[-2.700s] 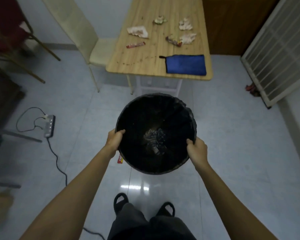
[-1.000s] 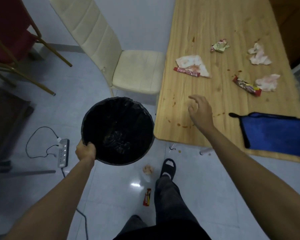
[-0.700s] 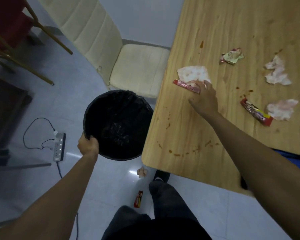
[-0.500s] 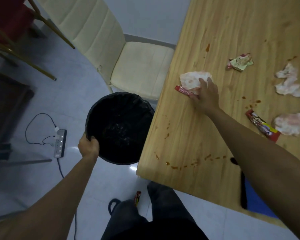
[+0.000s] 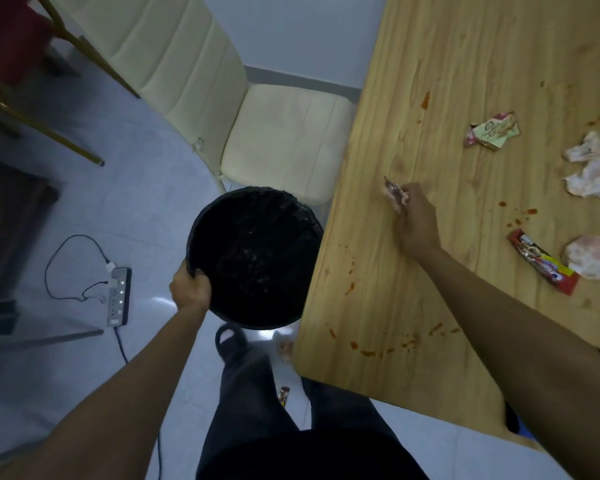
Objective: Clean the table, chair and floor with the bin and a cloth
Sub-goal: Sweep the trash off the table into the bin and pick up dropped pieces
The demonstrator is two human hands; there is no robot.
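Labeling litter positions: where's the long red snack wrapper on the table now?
The long red snack wrapper lies flat on the table at the right of the head view, touching a crumpled tissue, beyond the right forearm.

Wooden worktop [image 5: 430, 81]: red sauce smears [image 5: 378, 348] near front edge, crumpled wrapper [image 5: 492, 131], two wadded tissues [image 5: 593, 168] [image 5: 594, 256] at right, red snack wrapper [image 5: 544, 266] beside nearer tissue. Tiled floor [image 5: 146, 188]: power strip [image 5: 118, 301] with cable, small tissue scrap [image 5: 284, 348] under worktop edge, small wrapper [image 5: 283, 394].

single head view, looking steeply down from above, close over table [image 5: 430, 81] edge, bin [image 5: 253, 254], floor [image 5: 146, 188].
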